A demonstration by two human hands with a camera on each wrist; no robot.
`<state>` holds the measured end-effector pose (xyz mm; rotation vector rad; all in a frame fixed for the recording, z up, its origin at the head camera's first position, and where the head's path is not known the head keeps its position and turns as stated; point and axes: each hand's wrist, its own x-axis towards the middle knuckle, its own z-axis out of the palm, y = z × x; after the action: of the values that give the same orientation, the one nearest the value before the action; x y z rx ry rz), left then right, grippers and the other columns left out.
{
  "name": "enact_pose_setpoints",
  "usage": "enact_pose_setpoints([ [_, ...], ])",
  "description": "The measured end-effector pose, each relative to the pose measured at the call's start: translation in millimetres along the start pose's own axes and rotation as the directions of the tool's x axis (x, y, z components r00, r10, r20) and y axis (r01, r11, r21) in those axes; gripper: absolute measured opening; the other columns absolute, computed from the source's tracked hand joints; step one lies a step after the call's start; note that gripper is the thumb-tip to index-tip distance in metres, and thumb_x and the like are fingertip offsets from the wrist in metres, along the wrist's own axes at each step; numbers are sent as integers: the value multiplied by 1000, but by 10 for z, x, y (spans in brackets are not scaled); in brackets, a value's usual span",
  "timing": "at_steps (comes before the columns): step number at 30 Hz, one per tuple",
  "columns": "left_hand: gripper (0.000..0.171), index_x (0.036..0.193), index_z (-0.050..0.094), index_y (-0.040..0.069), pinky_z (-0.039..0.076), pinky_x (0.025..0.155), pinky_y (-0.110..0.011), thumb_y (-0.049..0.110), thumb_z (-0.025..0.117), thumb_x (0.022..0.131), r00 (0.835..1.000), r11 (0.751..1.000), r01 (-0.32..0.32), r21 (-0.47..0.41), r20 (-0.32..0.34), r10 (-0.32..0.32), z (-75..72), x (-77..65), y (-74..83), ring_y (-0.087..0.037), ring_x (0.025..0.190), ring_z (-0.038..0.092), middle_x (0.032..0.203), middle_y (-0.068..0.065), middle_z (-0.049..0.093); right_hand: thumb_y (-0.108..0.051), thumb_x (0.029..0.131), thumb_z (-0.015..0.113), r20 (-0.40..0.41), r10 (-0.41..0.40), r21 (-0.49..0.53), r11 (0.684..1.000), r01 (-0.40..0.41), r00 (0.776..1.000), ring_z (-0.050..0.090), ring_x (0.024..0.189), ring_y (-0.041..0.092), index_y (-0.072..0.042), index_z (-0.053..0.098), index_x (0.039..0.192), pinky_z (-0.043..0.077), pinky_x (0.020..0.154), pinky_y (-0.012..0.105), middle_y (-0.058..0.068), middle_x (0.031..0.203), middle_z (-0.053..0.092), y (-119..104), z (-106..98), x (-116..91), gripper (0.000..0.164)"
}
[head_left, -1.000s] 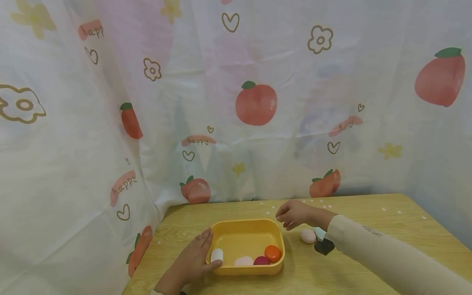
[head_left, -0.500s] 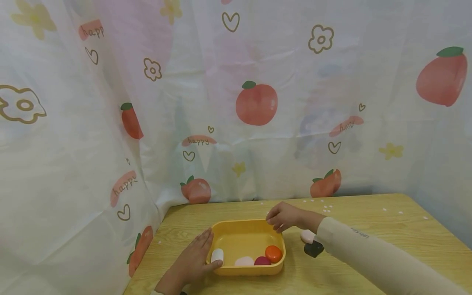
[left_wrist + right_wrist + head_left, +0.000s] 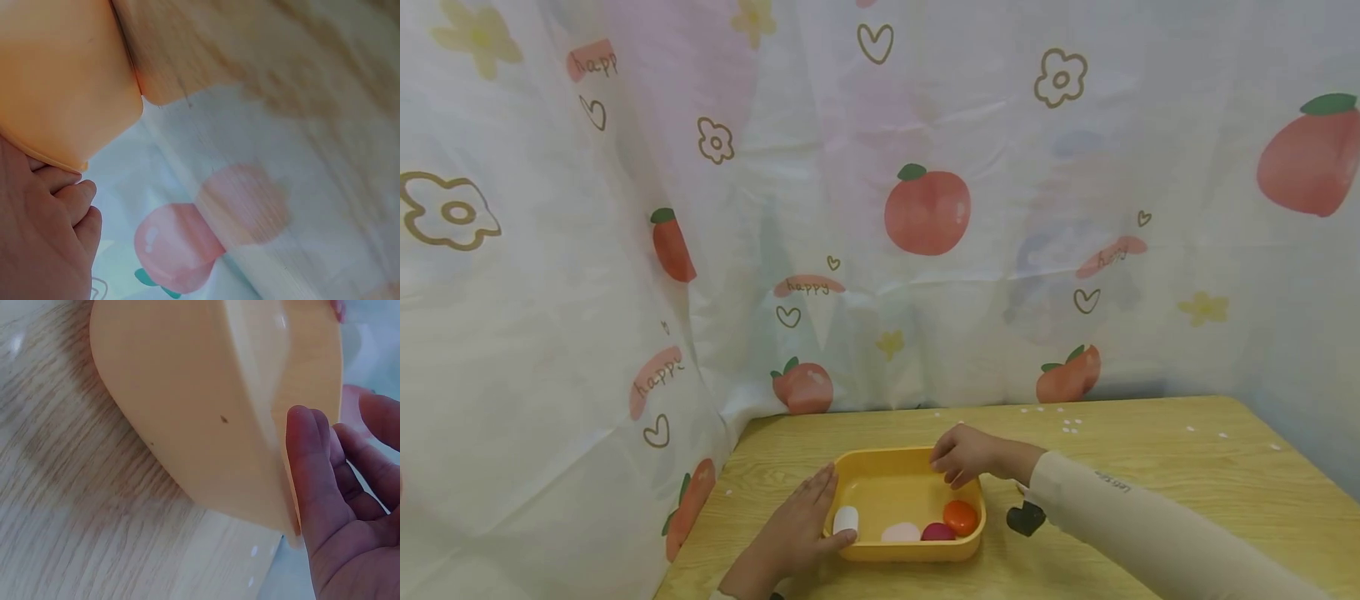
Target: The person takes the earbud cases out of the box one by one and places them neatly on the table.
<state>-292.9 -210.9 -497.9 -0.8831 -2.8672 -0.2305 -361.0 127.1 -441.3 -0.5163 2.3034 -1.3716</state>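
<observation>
A yellow rectangular tub (image 3: 906, 552) stands on the wooden table. My left hand (image 3: 793, 521) rests along the tub's left side with fingers straight and thumb over the near-left corner. At the tub's far right corner is my right hand (image 3: 973, 454), its loosely bent fingers over the rim. In the right wrist view, nothing shows between thumb and fingers of that hand. Inside the tub, along its near side, lie a white rounded piece (image 3: 846, 520), a pale pink one (image 3: 900, 532), a dark magenta one (image 3: 937, 532) and an orange one (image 3: 959, 517).
A black object (image 3: 1026, 518) lies on the table right of the tub, below my right sleeve (image 3: 1097, 492). Small white flecks (image 3: 1071, 425) are scattered toward the table's far side. A fruit-printed curtain (image 3: 865, 250) hangs behind and to the left.
My right hand has moved left from beside the tub to over its far right corner. The sleeve now covers the pale pink piece on the table. My left hand stays against the tub.
</observation>
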Motion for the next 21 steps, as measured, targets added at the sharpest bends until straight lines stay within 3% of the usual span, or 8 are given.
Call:
enact_pose_setpoints([
  [21, 95, 151, 26, -4, 24, 113, -47, 71, 34, 93, 1000, 999, -12, 33, -3, 13, 10, 14, -17, -25, 145, 20, 159, -15, 20, -3, 89, 68, 41, 12, -3, 1000, -12, 999, 64, 75, 26, 8, 67, 104, 58, 68, 42, 15, 91, 66, 10, 330, 62, 19],
])
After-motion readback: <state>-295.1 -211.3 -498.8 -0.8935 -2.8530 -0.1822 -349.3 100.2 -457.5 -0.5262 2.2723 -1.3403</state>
